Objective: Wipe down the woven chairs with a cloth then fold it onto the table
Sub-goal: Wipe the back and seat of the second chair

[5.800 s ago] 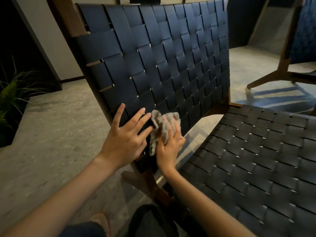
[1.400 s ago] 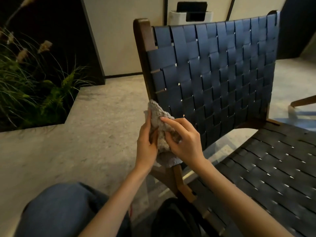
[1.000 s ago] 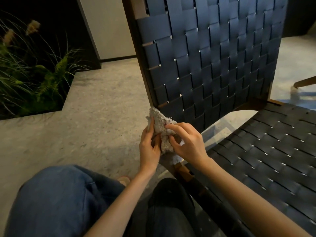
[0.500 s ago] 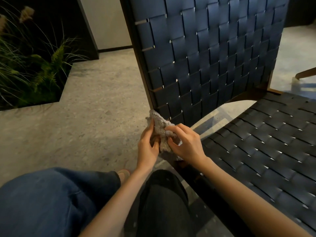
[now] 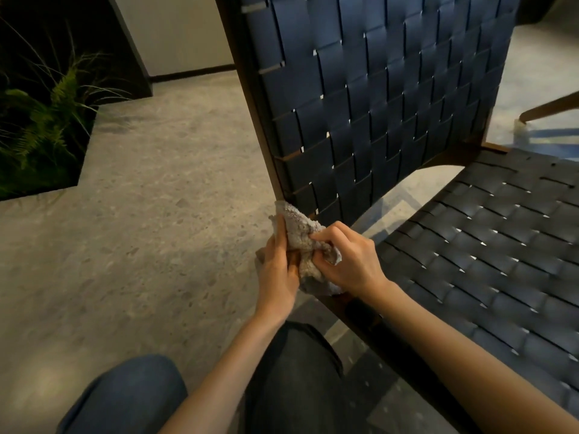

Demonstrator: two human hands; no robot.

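Both hands have the cloth (image 5: 301, 234) bunched up between them: the left hand (image 5: 277, 270) is wrapped round its left side with the thumb on top, and the right hand (image 5: 352, 261) pinches the other side with curled fingers. From the head camera the wad sits just in front of the bottom corner of the chair back (image 5: 376, 104), beside the wooden post (image 5: 260, 120), with the woven seat (image 5: 488, 261) off to the right. No table is in view, so the folding looks a way off. Main risk, probably: scrunched this tight, only a small patch would touch the straps. A loose corner could also snag in the weave gaps, or the tail hanging under the hands could slip and hit the floor (image 5: 141, 230)
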